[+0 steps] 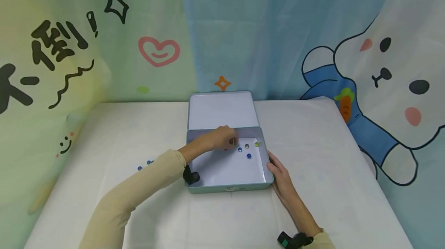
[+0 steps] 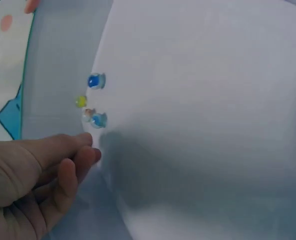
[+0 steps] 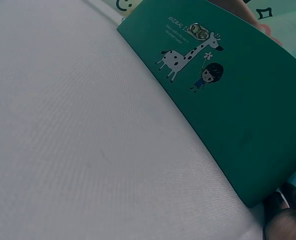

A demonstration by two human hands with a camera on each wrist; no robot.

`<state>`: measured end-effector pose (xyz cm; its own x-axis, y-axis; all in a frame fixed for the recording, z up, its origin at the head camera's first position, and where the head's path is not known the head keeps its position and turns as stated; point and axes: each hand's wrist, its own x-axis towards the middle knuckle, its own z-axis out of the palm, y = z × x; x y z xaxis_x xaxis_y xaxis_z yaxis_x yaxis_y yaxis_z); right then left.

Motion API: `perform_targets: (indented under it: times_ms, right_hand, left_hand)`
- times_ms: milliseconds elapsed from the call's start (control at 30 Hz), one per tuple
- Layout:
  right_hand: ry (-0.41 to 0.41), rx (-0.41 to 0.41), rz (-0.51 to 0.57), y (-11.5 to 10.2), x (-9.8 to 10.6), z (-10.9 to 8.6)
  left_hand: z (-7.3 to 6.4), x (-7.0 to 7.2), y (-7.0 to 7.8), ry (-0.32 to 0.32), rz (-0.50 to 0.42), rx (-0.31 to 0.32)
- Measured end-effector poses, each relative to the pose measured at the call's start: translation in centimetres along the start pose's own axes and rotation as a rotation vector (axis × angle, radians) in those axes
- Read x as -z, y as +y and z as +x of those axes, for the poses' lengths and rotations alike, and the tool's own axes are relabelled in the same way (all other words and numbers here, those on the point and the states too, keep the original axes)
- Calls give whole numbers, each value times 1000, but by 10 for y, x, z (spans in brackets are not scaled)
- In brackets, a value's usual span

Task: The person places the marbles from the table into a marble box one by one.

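My left hand (image 1: 222,137) is over the inside of the tin box (image 1: 229,188), near its back wall. In the left wrist view, the left thumb (image 2: 68,146) and bent fingers come close together at their tips; no marble shows plainly between them. Near them in the box are a blue marble (image 1: 248,156), a second blue marble (image 1: 240,149), a greyish marble (image 1: 247,146) and a yellow-green marble (image 1: 257,144). My right hand (image 1: 282,179) rests against the outer right side of the box, fingers mostly straight; in the right wrist view only part of it shows.
The box's lid (image 1: 222,110) stands raised at the back. Beside the left forearm, blue marbles (image 1: 140,168) lie on the white tablecloth (image 1: 333,156), partly hidden by the sleeve. A printed curtain (image 1: 240,28) hangs behind. The green box front (image 3: 247,135) carries a metal clasp (image 3: 198,31).
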<state>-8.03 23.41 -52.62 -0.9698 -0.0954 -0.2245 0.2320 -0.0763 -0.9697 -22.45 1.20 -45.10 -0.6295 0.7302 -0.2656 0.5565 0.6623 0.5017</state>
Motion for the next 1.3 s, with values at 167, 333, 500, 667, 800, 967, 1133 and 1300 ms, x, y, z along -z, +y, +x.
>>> perform_targets:
  times_ms: [167,333,500,667,800,967,1133,1300]
  right_hand:
    - [13,1,-11,-1,-1,-1]
    - [17,-9,-12,-2,-2,0]
    - [11,-8,-9,-3,-1,1]
    - [12,5,-2,-4,-2,0]
    - [13,9,2,-3,-3,-1]
    - [15,-4,-3,-3,-4,0]
    - [25,-13,1,-4,-4,0]
    - [20,-5,5,-4,-5,-1]
  left_hand:
    - [3,-8,-2,-38,-10,42]
    - [6,-16,-7,-48,-33,74]
    - [7,-20,-13,-52,-123,86]
    - [7,-18,-12,-66,-126,90]
    - [5,-13,-6,-94,-36,113]
    - [-10,17,7,-199,87,183]
    - [-42,54,11,-144,60,92]
    - [-101,70,-5,119,-72,31]
